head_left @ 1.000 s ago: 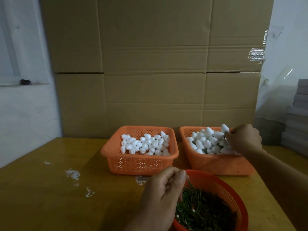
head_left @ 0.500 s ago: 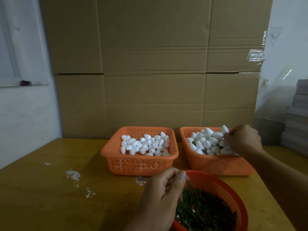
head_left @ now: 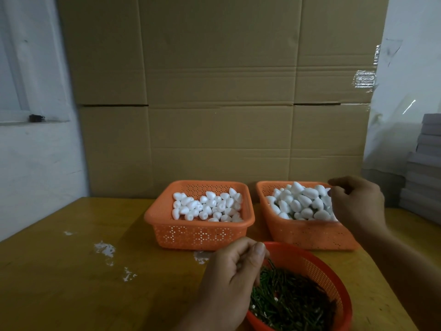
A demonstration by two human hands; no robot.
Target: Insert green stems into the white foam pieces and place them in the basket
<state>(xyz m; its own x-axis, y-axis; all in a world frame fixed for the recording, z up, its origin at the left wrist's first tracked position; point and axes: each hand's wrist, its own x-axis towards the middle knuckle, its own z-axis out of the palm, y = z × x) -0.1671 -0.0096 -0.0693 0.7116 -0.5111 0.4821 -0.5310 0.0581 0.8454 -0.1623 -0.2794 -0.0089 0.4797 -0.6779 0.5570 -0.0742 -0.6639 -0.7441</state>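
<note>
Green stems (head_left: 291, 304) are picked from the round red basket (head_left: 334, 278) nearest on the table (head_left: 71, 271).
One stem is best drawn singly by the left hand (head_left: 229, 283), its fingers pinching at the pile; beyond, the right hand (head_left: 355, 201), fingers loosely curled, holding nothing visible, hovers over the white foam pieces (head_left: 300, 204) in the right orange basket (head_left: 307, 232).

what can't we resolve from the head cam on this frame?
- Right hand, head view: curled fingers face away over the right basket; whether it holds a foam piece can't be told.
- Left hand: fingers curl at the green stems; the hand's back hides any pinched stem.
- Red round basket: near side cut off by the bottom edge.
- Foam pieces in the right basket: too small to see inserted stems.
</note>
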